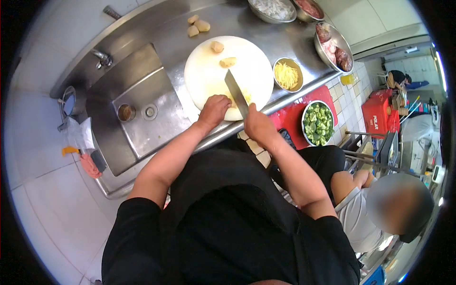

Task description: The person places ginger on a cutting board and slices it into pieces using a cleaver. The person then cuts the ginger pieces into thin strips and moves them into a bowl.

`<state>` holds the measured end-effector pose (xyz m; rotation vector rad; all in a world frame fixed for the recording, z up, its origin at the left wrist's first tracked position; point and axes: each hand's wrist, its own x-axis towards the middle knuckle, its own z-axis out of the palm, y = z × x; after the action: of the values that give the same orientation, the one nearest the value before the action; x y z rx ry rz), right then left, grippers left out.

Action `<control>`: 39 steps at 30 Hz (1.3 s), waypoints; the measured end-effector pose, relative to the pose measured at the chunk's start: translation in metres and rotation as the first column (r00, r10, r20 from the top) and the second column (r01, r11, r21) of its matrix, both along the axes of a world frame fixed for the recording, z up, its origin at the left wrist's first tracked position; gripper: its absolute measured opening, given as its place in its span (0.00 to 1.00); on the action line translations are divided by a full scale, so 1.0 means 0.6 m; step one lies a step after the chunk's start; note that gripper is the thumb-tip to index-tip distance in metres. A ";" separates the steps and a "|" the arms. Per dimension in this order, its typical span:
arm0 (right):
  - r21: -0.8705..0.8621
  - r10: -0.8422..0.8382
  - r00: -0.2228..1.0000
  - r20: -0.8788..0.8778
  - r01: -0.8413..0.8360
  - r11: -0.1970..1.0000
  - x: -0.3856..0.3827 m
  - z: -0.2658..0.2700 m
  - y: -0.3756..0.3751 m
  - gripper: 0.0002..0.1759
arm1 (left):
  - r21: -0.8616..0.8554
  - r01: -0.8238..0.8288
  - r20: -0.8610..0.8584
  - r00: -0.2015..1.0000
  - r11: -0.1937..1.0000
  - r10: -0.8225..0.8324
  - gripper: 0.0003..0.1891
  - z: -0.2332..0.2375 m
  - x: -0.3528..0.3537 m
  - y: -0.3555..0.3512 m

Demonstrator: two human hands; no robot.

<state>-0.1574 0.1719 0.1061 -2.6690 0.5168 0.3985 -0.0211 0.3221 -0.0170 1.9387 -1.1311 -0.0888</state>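
My right hand (258,124) grips the handle of a cleaver (236,91), whose blade lies over the near edge of a round white cutting board (209,71). My left hand (213,108) presses down on a yellowish piece beside the blade; the piece is mostly hidden under the fingers. Thin yellow slivers (246,96) lie right of the blade. Two peeled pale potatoes (217,46) rest farther back on the board.
A steel sink (137,99) lies left of the board. Three more potatoes (197,26) sit behind it. A bowl of yellow shreds (288,74), a bowl of broccoli (318,123), and meat bowls (333,47) stand right. A seated person (380,209) is at lower right.
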 end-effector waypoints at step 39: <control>0.045 0.011 0.997 -0.074 -0.008 0.999 -0.030 0.034 0.022 0.13 | -0.019 0.033 0.020 0.999 0.999 -0.032 0.05 0.000 0.007 -0.005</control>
<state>-0.1755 0.1848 0.1267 -2.6229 0.5115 0.5084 -0.0168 0.3192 -0.0169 1.9079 -1.1725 -0.0759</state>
